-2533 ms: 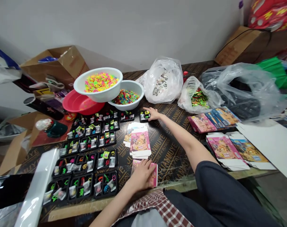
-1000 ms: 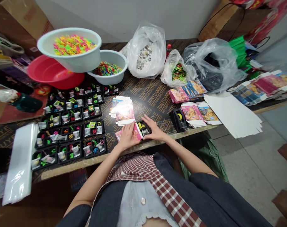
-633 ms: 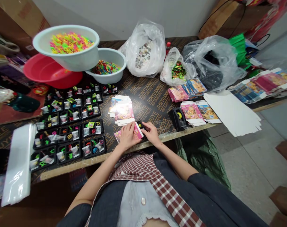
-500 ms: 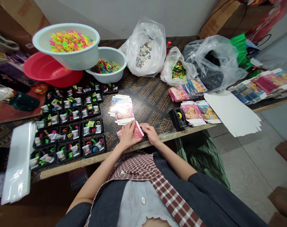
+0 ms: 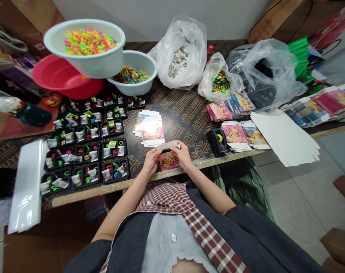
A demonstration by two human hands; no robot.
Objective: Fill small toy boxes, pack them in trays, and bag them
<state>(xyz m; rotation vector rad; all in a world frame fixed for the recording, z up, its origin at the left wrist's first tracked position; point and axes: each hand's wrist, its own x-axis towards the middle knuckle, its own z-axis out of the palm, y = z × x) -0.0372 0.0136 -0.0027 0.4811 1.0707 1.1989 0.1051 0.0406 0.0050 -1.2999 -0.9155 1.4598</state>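
My left hand [image 5: 151, 161] and my right hand [image 5: 181, 153] hold a small printed carton [image 5: 169, 160] between them, just above the table's near edge. Its picture side faces me, and a white flap [image 5: 168, 145] stands open along the top. Whatever lies inside the carton is hidden. To the left of my hands lies a stack of flat printed cartons [image 5: 151, 132]. Further left, black compartment trays [image 5: 87, 142] hold small clear bags and neon pieces.
A white bowl of neon pieces [image 5: 84, 47] sits on a red basin [image 5: 67, 77], next to a smaller white bowl [image 5: 132, 72]. Plastic bags [image 5: 181, 49] stand at the back. A black dispenser [image 5: 216, 142], carton stacks [image 5: 234, 134] and white card sheets [image 5: 283, 136] lie right.
Both hands have raised the carton from the table and turned it, its picture side now toward me and its white flap up. The small black tray beside my right hand no longer shows.
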